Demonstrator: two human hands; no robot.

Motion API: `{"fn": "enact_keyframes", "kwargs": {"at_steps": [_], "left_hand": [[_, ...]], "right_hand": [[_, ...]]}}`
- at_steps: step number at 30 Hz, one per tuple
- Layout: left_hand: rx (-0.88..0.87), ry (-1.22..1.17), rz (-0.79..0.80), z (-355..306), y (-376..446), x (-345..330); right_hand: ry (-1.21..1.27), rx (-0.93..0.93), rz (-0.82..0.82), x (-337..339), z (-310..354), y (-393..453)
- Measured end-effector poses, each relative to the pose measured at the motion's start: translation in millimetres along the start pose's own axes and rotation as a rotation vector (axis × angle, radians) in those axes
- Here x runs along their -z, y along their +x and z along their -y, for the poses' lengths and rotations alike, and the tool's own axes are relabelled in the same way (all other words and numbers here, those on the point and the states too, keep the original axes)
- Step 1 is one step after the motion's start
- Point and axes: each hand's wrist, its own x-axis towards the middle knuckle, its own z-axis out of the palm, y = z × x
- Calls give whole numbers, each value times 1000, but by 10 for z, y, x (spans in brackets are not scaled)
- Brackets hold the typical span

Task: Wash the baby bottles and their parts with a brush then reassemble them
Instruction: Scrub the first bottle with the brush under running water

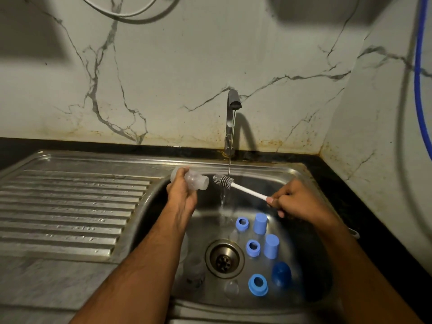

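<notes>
- You hold a clear baby bottle sideways above the left edge of the sink basin, its open mouth turned right toward the brush.
- Your left hand supplies the grip, fingers curled round the bottle's body.
- Your right hand pinches the white handle of the bottle brush near its end; the bristle head sits under the thin stream from the tap, just beside the bottle's mouth but not inside it.
- By the look of it, the step in hand is wetting the brush ahead of scrubbing this bottle. The next move calls for lining the bristles up with the narrow opening and sliding them in straight, with the bottle held steady.
- Most of the task appears to lie ahead: on the basin floor to the right of the drain stand three blue collar rings, two light blue caps and a dark blue cap, all apart from any bottle.
- Faint clear pieces lie left of and below the drain; what they are cannot be told.
- To the left, the ribbed draining surface offers room for washed parts.
- Nothing stands between brush and bottle; only the running water crosses the gap.
</notes>
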Motion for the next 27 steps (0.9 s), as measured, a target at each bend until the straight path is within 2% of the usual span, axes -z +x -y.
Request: {"fn": "enact_keyframes", "kwargs": {"at_steps": [3,9,22,25,27], "left_hand": [[16,-14,31,8,-32,-12],[-46,129,101,194,-193,-179],[-38,28,151,31,-83,-85],[-45,-19,123,-11,-39,-46],[-29,46,128,47,-89,-73]], "right_hand": [[2,11,83,-66,20,23],[21,119,53,-391,149,113],[198,-28,153,-318,125,111],[181,-14,173,-266,90,81],[182,-3,171,-317,98,88]]}}
